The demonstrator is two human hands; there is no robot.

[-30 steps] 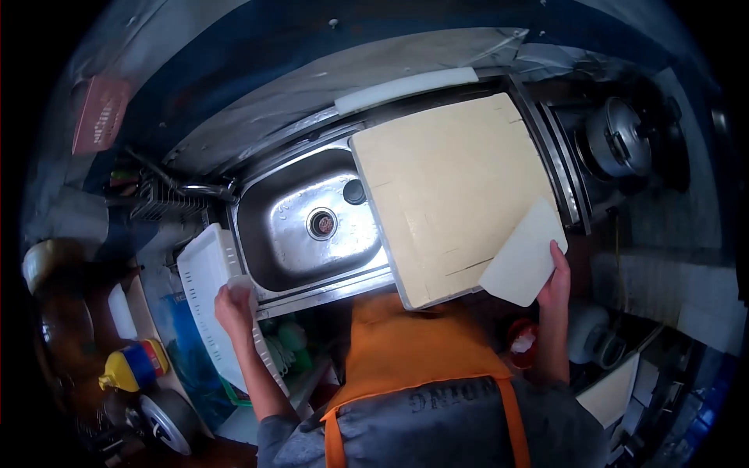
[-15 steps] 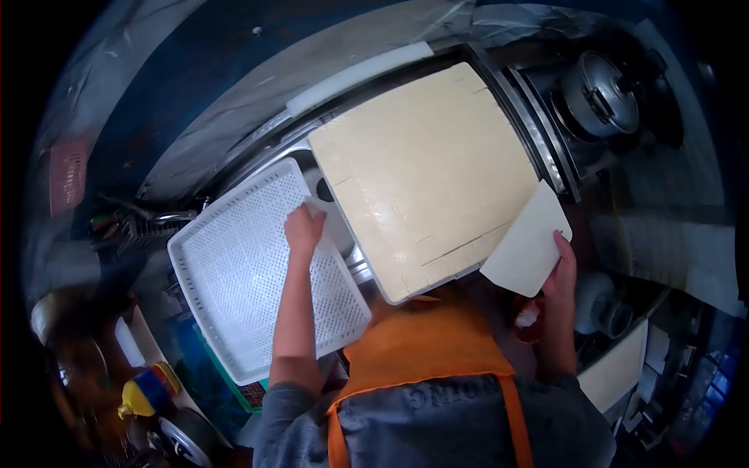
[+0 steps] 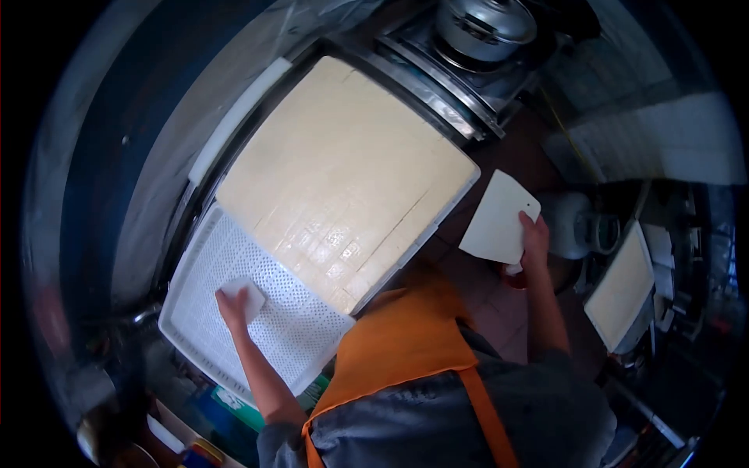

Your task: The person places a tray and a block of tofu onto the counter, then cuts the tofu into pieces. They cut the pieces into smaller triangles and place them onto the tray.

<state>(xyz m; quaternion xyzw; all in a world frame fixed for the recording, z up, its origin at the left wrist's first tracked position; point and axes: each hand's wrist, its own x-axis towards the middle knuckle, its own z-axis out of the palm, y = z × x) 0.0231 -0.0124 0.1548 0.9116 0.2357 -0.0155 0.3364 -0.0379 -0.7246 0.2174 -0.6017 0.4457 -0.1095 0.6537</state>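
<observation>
beside the stove [image 3: 476,47], white board [image 3: 503,218] extending out from the right hand [image 3: 534,240] gripping its edge

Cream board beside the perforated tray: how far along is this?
Tray placement looks done: the white perforated tray meets the cream board. In hand: the right hand holds a flat white scraper, the left hand a small white piece over the tray. Probably left: setting both down; further steps cannot be told.

One white tray [image 3: 195,281], one large pale slab [image 3: 343,171]
One flat white board [image 3: 498,222], one small white piece [image 3: 252,301] over the tray, one lidded pot [image 3: 484,35], one stove [image 3: 441,82], one gas cylinder [image 3: 568,226], one orange apron [image 3: 398,339].
</observation>
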